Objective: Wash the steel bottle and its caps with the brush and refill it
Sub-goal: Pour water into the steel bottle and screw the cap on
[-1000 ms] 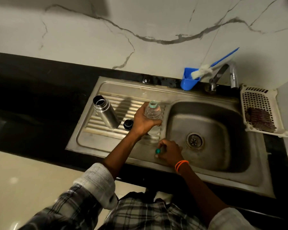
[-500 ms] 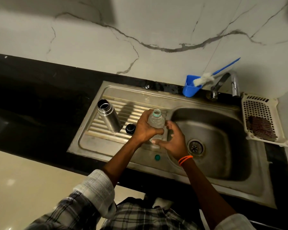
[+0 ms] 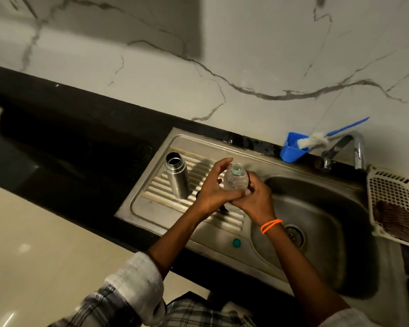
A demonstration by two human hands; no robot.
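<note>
The steel bottle (image 3: 176, 178) stands open and uncapped on the ribbed drainboard (image 3: 156, 204), left of both hands. Over the drainboard's right end I hold a clear plastic bottle (image 3: 236, 180), its mouth open. My left hand (image 3: 211, 188) holds it from the left, thumb across its lower front and fingers raised behind it. My right hand (image 3: 257, 199) wraps around it from the right. A small green cap (image 3: 236, 242) lies on the sink's front rim. A black cap (image 3: 222, 208) is mostly hidden under my hands. The white-headed brush (image 3: 313, 142) rests in a blue cup (image 3: 292, 152).
The sink basin (image 3: 328, 208) with its drain lies to the right, and the tap (image 3: 340, 147) stands behind it. A white plastic basket (image 3: 387, 185) holding a dark scrubber sits at the far right. Black counter stretches left of the sink.
My right hand left the green cap on the front rim and rose to grasp the plastic bottle. My left hand's fingers have loosened and lifted behind the bottle.
</note>
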